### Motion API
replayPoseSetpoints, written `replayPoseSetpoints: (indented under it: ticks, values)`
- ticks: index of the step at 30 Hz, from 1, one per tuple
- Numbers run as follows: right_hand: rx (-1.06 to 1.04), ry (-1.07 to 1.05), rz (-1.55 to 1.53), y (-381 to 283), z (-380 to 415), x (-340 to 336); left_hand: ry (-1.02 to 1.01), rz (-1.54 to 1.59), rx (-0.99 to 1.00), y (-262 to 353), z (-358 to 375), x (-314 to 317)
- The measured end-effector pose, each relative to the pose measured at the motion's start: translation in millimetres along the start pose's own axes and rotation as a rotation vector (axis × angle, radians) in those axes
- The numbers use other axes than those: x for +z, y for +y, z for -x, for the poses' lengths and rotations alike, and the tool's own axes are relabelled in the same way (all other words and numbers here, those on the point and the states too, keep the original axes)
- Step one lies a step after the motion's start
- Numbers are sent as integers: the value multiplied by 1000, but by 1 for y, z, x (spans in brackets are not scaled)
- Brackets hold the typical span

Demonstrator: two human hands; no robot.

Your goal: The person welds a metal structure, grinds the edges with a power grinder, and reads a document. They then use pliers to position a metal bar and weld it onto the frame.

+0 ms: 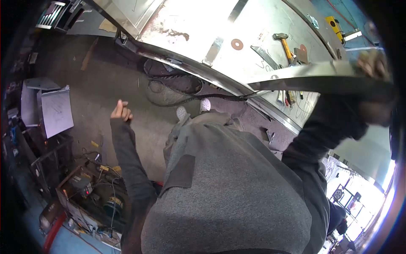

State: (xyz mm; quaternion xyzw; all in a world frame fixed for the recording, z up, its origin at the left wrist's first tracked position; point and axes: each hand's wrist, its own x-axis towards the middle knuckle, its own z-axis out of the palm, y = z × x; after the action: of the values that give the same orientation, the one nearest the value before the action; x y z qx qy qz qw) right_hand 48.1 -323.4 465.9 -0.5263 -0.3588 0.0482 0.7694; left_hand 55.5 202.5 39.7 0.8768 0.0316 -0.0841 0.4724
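My right hand (374,64), raised at the far right, grips the upper edge of a long, shiny metal strip (308,78). The strip reaches leftward over the worktable (190,21), and its narrow end is near the table's front edge. Below the strip, my right sleeve is dark. My left hand (121,111) hangs over the floor at the left, fingers curled in, with nothing visible in it. Near the strip on the tabletop lie a hammer (287,47) with a yellow handle and a flat metal piece (264,57).
A reddish disc (237,44) and several hand tools lie on the table. A black cable (182,101) loops on the floor near my feet. At left are bent metal panels (57,111) and a cart (80,199) full of wires. A yellow tool (334,28) is at upper right.
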Motion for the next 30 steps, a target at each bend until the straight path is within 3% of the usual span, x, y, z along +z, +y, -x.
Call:
replayPoseSetpoints:
  ticks: [3,5,7,8,10,11,13,15,16,17,18,19,20,21,22,23,24,26,27,30]
  values:
    - [139,-20,80,-56,23,3,-204,172,537,-20,9,18]
    - [192,16,188,-81,39,15,-700,-869,31,14,6,52]
    - [238,61,286,-100,58,28,-1005,972,-192,132,6,56]
    - [266,85,325,-107,66,32,-1020,962,-193,148,6,71]
    - [325,104,348,-116,78,37,-647,114,70,172,-7,100]
    - [319,113,352,-114,79,34,-653,108,78,179,-10,110]
    - [567,24,-108,-97,70,16,-469,57,496,188,-20,124]
    - [20,-237,29,-57,73,-17,-412,-7,628,186,-33,132]
    - [15,-231,25,-17,58,2,-337,-67,751,184,-39,134]
    - [-263,62,184,37,25,31,-321,-103,754,181,-47,135]
    - [-537,359,337,64,7,46,-368,-4,607,186,-50,135]
    - [-243,255,-453,69,4,20,-358,-5,639,192,-54,130]
    - [-625,262,255,100,-25,2,-348,-4,671,198,-59,126]
    - [-661,286,632,109,-33,19,-375,7,639,201,-63,123]
    - [-600,538,437,126,-48,31,-400,22,605,204,-67,122]
    - [-572,193,482,118,-57,24,-421,28,613,207,-70,120]
    - [-526,519,661,132,-60,29,-412,30,611,211,-72,119]
    - [-603,446,542,145,-64,34,-416,82,653,216,-75,119]
    - [-430,617,621,143,-68,44,-416,68,642,220,-74,119]
    - [-427,622,649,155,-72,34,-402,31,592,228,-72,118]
